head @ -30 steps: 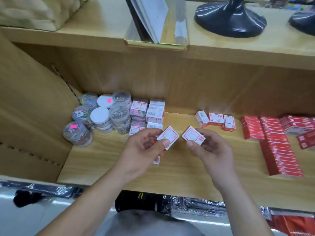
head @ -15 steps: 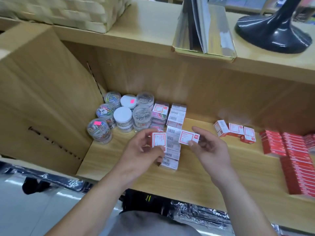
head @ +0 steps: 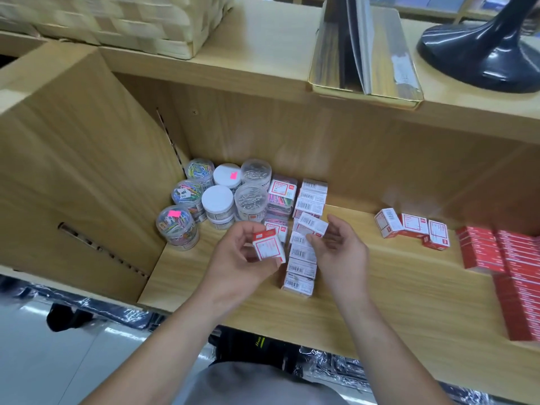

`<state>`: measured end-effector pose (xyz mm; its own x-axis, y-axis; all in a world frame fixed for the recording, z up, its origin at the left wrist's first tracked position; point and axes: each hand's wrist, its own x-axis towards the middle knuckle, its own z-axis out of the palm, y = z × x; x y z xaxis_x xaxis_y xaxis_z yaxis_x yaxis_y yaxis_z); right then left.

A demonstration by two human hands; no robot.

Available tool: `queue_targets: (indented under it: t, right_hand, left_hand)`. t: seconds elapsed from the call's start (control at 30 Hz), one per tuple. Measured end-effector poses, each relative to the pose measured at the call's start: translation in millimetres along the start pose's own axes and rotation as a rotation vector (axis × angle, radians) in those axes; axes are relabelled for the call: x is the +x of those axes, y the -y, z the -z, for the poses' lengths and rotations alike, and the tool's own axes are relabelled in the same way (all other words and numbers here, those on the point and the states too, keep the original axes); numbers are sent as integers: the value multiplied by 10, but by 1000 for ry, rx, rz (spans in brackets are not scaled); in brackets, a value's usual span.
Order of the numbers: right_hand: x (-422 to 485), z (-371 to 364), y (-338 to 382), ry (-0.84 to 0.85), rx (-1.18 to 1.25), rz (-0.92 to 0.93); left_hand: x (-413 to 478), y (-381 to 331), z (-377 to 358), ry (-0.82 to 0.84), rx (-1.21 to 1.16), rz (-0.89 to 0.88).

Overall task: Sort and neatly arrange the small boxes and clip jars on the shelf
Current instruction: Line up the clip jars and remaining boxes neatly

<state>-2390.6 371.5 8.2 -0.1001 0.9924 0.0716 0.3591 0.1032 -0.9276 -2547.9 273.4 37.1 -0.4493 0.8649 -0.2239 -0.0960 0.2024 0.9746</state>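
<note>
My left hand (head: 244, 258) grips a small white box with red edges (head: 268, 247) above the wooden shelf (head: 394, 287). My right hand (head: 340, 252) pinches a second small white box (head: 311, 225), tilted, over a row of the same boxes (head: 301, 267) that runs toward the front edge. Behind the row stand stacked white boxes (head: 310, 197) and boxes of coloured clips (head: 282, 194). Several round clip jars (head: 222, 197) cluster in the back left corner. Three loose small boxes (head: 412, 228) lie farther right.
Rows of red boxes (head: 502, 258) fill the shelf's right end. A wooden side wall (head: 73, 176) closes the left. On the top board sit a woven basket (head: 131, 21), a gold tray with a folder (head: 365, 54) and a black stand base (head: 482, 54).
Both hands moved in with their boxes toward the row of white boxes. The right hand's box has turned its barcode side up. The camera has shifted left and closer.
</note>
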Motion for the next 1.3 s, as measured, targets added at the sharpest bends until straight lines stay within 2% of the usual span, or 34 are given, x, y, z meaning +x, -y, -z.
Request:
queue_targets:
  t: [0.1,0.23,0.33,0.43,0.53,0.6,0.7,0.77,0.87,1.0,1.3]
  right_hand:
    - [19,-20,0,34,-8,12]
    - [67,-20,-53,63,-164,61]
    - [120,7,-68,115,-239,34]
    - [103,142,-80,136,-120,-46]
    - [24,283,-184,96,-60,-68]
    - [-47,293,-214,118,-66,-77]
    - [-62,217,-216,191,-116,-30]
    - [-53,169,-164,219,-155,18]
    - [-32,113,-107,205,-210,64]
    - [-42,48,-137,187,-289,88]
    - [-116,-22,-208,143,-342,117]
  left_hand:
    - [50,-17,-15,0,58,-47]
    - [136,14,-97,28,187,-212]
    - [194,91,-111,25,175,-204]
    - [246,172,-177,59,99,-151]
    - [285,269,-300,69,81,-181]
    - [316,339,-361,46,179,-280]
    - [350,372,-363,-47,446,-473]
    - [338,374,-337,-99,586,-520]
    - [261,509,-240,-118,560,-480]
    - [189,604,-163,-48,463,-450]
    - [320,655,12,-158,592,-455]
